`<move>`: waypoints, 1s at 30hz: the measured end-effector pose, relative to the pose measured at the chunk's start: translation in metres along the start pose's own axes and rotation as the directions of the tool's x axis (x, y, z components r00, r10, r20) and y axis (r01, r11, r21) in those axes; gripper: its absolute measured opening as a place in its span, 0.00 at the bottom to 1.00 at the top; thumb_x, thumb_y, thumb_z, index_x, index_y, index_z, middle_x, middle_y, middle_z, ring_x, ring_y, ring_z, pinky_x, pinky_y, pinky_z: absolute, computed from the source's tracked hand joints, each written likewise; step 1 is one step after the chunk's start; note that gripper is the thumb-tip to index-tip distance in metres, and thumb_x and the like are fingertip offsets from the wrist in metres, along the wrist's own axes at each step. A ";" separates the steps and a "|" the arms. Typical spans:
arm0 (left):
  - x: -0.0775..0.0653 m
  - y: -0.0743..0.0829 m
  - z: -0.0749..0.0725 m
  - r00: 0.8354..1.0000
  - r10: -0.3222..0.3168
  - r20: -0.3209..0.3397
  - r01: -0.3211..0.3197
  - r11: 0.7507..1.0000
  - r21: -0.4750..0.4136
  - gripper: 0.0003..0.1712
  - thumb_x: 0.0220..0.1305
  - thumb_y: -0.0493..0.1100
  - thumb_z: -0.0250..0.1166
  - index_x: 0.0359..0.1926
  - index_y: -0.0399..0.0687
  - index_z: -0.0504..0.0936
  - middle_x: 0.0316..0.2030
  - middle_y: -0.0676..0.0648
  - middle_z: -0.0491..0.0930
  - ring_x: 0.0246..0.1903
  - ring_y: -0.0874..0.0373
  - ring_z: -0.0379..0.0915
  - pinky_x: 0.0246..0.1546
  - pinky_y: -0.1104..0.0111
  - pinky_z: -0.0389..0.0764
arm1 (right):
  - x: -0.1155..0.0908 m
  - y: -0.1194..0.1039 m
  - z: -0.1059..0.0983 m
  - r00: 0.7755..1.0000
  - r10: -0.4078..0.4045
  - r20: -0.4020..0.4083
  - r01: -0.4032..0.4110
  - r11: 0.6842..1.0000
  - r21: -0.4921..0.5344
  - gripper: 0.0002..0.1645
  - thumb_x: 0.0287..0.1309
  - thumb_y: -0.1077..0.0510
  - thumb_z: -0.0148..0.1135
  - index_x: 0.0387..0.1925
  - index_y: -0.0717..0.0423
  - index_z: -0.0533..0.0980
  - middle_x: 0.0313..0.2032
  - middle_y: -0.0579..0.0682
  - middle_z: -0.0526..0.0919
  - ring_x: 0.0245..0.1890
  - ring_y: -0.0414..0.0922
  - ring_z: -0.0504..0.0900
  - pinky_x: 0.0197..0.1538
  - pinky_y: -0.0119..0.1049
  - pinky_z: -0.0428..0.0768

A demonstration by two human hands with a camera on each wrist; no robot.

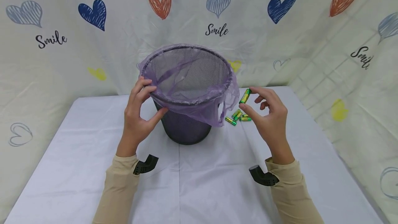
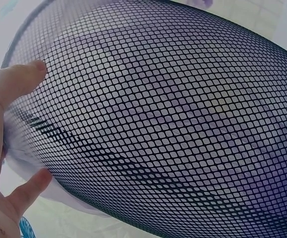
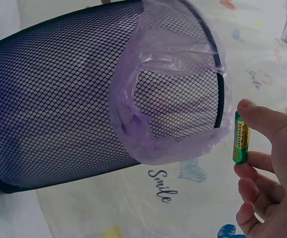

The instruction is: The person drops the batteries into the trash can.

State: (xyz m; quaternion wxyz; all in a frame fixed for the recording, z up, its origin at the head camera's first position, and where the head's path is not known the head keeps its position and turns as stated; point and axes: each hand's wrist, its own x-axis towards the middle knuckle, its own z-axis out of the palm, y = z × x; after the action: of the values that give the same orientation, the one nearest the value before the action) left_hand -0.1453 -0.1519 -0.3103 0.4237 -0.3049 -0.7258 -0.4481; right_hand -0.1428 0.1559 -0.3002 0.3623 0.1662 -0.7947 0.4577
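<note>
The left hand (image 1: 138,113) grips the bin's (image 1: 186,132) rim over a purple bag (image 1: 199,111), thumb outside. The right hand (image 1: 270,113) pinches one battery (image 1: 245,96), its label too small to read, a narrow gap from the bag. On the table (image 1: 77,165), five more batteries (image 1: 230,121) show right of the bin, short of the far edge. Behind, a cloth (image 1: 124,54) reads "Smile" three times.

1. Bin (image 1: 186,134) is black mesh.
2. Liner (image 1: 199,113) is translucent purple.
3. Batteries (image 1: 245,96) are green and yellow.
4. Sleeves (image 1: 122,186) are beige.
5. Tablecloth (image 1: 202,189) is white.
6. Backdrop (image 1: 183,27) shows blue, red and yellow hearts (image 1: 160,5), black lettering (image 1: 217,30).
</note>
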 end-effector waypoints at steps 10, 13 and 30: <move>0.001 0.000 0.000 1.000 0.005 -0.003 -0.005 1.000 -0.002 0.33 0.32 0.22 0.71 0.47 0.23 0.71 0.51 0.24 0.67 0.62 0.32 0.56 0.58 0.72 0.72 | 0.007 -0.009 0.002 1.000 -0.025 -0.005 0.025 0.999 0.029 0.26 0.35 0.70 0.71 0.44 0.63 0.78 0.36 0.57 0.79 0.33 0.42 0.70 0.33 0.28 0.66; 0.001 0.001 0.000 1.000 0.004 -0.002 -0.004 1.000 -0.001 0.33 0.32 0.22 0.71 0.47 0.23 0.71 0.51 0.24 0.67 0.62 0.33 0.56 0.58 0.72 0.72 | 0.009 -0.011 0.003 0.999 -0.032 -0.003 0.032 0.999 0.032 0.26 0.35 0.70 0.71 0.44 0.64 0.78 0.37 0.60 0.79 0.34 0.42 0.70 0.33 0.28 0.66; 0.000 0.002 -0.002 1.000 -0.005 0.018 0.005 1.000 0.005 0.33 0.33 0.22 0.71 0.47 0.23 0.70 0.52 0.25 0.67 0.63 0.32 0.55 0.59 0.72 0.71 | 0.020 -0.022 0.010 0.998 -0.058 0.011 0.058 0.996 0.063 0.26 0.36 0.71 0.70 0.44 0.68 0.77 0.40 0.63 0.79 0.34 0.44 0.71 0.32 0.29 0.67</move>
State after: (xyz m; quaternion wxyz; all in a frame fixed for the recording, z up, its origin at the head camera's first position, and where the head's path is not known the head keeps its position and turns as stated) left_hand -0.1436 -0.1528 -0.3088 0.4169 -0.3060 -0.7313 -0.4446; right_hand -0.1475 0.1376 -0.2757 0.3649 0.2034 -0.7772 0.4706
